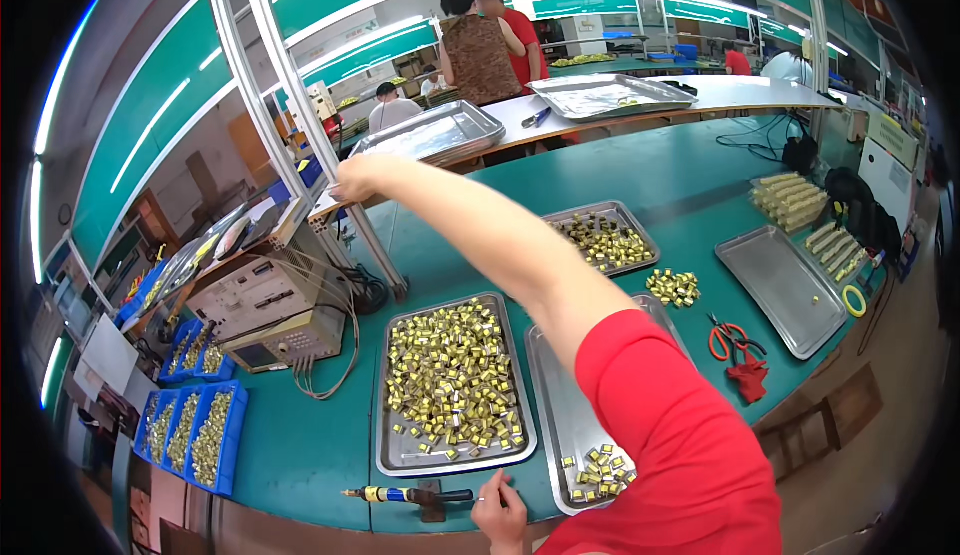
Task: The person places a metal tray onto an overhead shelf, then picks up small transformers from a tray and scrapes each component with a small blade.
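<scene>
My right arm [500, 235], in a red sleeve, stretches far across the bench to the left. My right hand [354, 177] is at the left end of the raised shelf, beside a metal post; its fingertips are hard to make out. Low at the front edge, my left hand [500, 511] has its fingers curled in, a ring on one; anything inside is hidden. Close by lies an electric screwdriver [395, 495] on a small dark block. Ahead is a metal tray [383, 445] of small yellow-wrapped transformers [450, 380]. Under my arm, another tray [550, 435] holds fewer transformers [600, 475].
Blue bins [232, 445] of parts and a test instrument [290, 340] stand left. Right are a far tray [645, 230], loose transformers [673, 288], red-handled pliers [735, 340], a red cloth-like item [748, 380] and a nearly bare tray [780, 285]. People [480, 50] stand beyond the shelf.
</scene>
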`<state>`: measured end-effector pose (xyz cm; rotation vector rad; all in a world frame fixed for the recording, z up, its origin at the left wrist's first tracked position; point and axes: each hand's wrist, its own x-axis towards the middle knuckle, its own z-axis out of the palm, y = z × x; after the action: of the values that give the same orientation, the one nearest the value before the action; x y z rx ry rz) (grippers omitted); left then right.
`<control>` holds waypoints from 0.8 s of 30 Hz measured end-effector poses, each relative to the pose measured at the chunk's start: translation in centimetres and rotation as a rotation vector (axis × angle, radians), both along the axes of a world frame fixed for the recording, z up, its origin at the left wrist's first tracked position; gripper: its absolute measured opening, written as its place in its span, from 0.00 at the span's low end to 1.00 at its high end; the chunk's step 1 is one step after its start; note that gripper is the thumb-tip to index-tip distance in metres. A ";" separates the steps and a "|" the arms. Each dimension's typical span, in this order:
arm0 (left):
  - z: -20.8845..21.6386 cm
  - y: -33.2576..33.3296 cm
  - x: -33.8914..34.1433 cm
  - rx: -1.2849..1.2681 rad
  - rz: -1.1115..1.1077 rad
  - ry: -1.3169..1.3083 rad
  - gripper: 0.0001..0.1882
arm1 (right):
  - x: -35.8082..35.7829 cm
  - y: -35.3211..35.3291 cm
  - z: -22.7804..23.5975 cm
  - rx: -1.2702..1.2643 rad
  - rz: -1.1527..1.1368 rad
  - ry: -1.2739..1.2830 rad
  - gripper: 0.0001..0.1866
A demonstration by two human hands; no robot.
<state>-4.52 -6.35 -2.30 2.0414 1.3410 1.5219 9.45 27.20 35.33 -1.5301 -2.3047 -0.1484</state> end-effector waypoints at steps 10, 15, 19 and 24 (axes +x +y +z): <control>0.3 0.4 0.2 0.047 -0.010 -0.013 0.10 | 16.2 -7.8 3.2 -0.152 -0.417 -0.190 0.22; 0.2 0.4 -0.2 0.070 -0.032 -0.032 0.09 | 20.2 -16.7 6.0 -0.126 -0.549 -0.018 0.21; 0.7 0.0 -0.1 -0.018 -0.034 -0.071 0.08 | 21.8 -24.2 8.0 -0.209 -0.599 -0.154 0.10; 1.4 0.0 0.0 0.082 -0.084 -0.004 0.09 | 24.7 -31.3 9.1 -0.030 -0.645 -0.332 0.10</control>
<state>-4.56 -6.39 -0.90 2.1150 1.1934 1.5676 34.11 -4.14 44.39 -2.3639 -1.9409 -0.5717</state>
